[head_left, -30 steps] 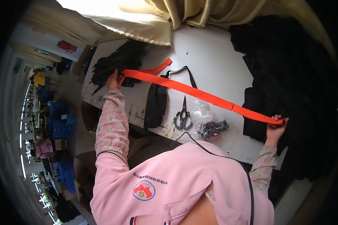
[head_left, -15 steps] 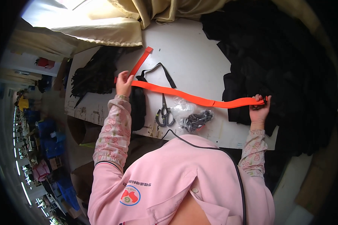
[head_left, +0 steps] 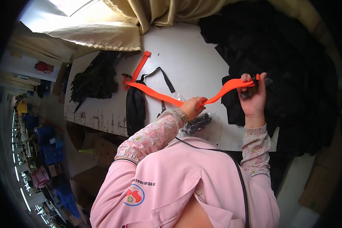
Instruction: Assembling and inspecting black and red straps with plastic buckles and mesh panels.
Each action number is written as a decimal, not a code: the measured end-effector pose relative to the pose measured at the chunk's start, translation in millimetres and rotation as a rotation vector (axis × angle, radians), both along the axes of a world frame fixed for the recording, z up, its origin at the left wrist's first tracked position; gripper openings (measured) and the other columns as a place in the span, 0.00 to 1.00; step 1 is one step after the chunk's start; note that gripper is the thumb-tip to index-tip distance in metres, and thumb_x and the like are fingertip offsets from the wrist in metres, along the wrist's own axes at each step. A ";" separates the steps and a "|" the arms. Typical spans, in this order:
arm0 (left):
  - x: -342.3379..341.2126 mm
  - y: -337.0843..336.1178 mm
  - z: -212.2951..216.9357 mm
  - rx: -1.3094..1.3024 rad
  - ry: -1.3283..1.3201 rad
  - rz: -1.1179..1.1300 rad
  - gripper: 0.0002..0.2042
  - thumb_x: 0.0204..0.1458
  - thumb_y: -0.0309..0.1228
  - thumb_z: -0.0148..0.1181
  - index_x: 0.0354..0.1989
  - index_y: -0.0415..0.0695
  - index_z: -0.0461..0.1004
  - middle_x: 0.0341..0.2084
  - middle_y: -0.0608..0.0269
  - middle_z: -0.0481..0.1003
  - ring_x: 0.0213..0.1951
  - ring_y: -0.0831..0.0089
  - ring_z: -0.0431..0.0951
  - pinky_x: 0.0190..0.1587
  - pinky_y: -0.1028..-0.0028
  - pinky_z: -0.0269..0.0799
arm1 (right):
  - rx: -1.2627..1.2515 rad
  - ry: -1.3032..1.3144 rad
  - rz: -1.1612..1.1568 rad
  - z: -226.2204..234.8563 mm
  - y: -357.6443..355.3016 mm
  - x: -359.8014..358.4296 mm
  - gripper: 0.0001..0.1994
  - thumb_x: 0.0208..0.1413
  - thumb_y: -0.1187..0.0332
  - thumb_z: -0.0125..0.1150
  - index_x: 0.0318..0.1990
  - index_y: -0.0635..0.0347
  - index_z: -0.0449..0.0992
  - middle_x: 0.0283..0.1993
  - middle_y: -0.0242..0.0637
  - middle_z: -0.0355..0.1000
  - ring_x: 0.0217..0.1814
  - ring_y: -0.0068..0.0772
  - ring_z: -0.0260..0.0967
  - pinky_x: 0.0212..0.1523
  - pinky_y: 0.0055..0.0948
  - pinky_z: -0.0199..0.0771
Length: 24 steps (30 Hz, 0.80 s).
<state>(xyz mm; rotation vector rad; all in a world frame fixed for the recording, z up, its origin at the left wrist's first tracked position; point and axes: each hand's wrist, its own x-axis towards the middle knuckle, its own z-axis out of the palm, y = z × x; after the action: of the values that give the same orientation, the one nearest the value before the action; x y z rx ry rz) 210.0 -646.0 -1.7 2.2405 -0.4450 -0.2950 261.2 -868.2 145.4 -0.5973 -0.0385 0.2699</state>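
A bright orange strap (head_left: 152,92) stretches across the white table between my hands. My left hand (head_left: 193,108) pinches it near its middle, above a clear plastic bag. My right hand (head_left: 253,91) is closed around the strap's right end, where a black buckle (head_left: 255,79) shows between the fingers. To the left, the strap's other part bends at a dark fitting and runs up the table as a loose end (head_left: 142,64). Beneath it lies a black pouch (head_left: 135,110) with a black strap (head_left: 164,79). My left hand and forearm hide most of the scissors.
Black cut cloth (head_left: 95,78) lies at the table's left, and a large black cloth heap (head_left: 281,49) covers the right. The clear bag of dark parts (head_left: 198,123) sits near the front edge. Beige curtain (head_left: 98,36) hangs over the far edge. A black cable (head_left: 216,150) crosses my chest.
My left hand has left the strap's left end and moved right to grip its middle. My right hand has risen with the buckle end, and the strap now sags between.
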 end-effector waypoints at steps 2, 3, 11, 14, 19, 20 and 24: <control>6.2 9.4 -6.7 -0.288 0.444 0.105 0.17 0.53 0.30 0.57 0.51 0.42 0.68 0.39 0.62 0.75 0.43 0.71 0.75 0.48 0.72 0.70 | -0.206 0.079 -0.112 8.4 14.9 4.1 0.27 0.58 0.43 0.46 0.36 0.62 0.74 0.35 0.38 0.72 0.31 0.29 0.70 0.40 0.26 0.70; 5.8 11.4 -6.5 -0.423 0.383 0.181 0.12 0.54 0.32 0.58 0.44 0.39 0.71 0.30 0.65 0.74 0.35 0.77 0.75 0.42 0.77 0.70 | -0.210 -0.056 -0.061 5.7 17.9 8.8 0.27 0.57 0.44 0.45 0.44 0.62 0.73 0.37 0.41 0.74 0.35 0.33 0.74 0.46 0.30 0.73; -3.5 55.6 28.6 -0.804 0.730 0.343 0.12 0.58 0.33 0.52 0.43 0.37 0.71 0.31 0.59 0.75 0.32 0.72 0.77 0.37 0.72 0.75 | -0.622 -0.076 -0.169 -54.3 44.4 1.9 0.25 0.61 0.48 0.44 0.47 0.65 0.71 0.33 0.38 0.74 0.30 0.24 0.72 0.38 0.23 0.72; -7.6 61.0 22.7 -0.885 0.775 0.419 0.11 0.57 0.33 0.52 0.41 0.37 0.71 0.30 0.60 0.75 0.31 0.74 0.77 0.34 0.73 0.76 | -0.774 -0.082 0.012 -91.6 42.9 -10.4 0.23 0.62 0.50 0.45 0.43 0.65 0.72 0.31 0.36 0.73 0.24 0.19 0.69 0.29 0.18 0.69; -10.9 58.0 22.5 -0.987 0.807 0.483 0.10 0.58 0.33 0.51 0.39 0.37 0.71 0.26 0.61 0.75 0.28 0.74 0.77 0.31 0.72 0.77 | -1.009 -0.160 0.196 -117.7 70.2 -51.9 0.11 0.59 0.62 0.53 0.35 0.62 0.73 0.26 0.30 0.70 0.18 0.16 0.59 0.21 0.17 0.61; -11.6 57.9 23.3 -0.983 0.818 0.491 0.10 0.58 0.32 0.51 0.39 0.37 0.71 0.25 0.61 0.75 0.28 0.73 0.77 0.31 0.72 0.77 | -1.044 -0.208 0.210 -117.9 75.0 -57.7 0.09 0.58 0.65 0.55 0.34 0.62 0.73 0.26 0.30 0.70 0.19 0.17 0.60 0.22 0.18 0.61; -15.5 55.3 19.0 -1.013 0.845 0.494 0.10 0.58 0.33 0.51 0.40 0.38 0.69 0.23 0.61 0.74 0.26 0.71 0.77 0.29 0.71 0.77 | -1.157 -0.503 -0.004 -125.2 89.4 -65.3 0.07 0.56 0.68 0.58 0.33 0.64 0.73 0.25 0.25 0.68 0.20 0.14 0.55 0.22 0.17 0.57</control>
<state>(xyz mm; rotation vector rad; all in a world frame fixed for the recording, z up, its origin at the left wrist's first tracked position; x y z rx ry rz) 194.5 -590.7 17.3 1.0278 0.3643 -0.5528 195.9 -778.8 20.2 -1.8069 -0.3837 0.1072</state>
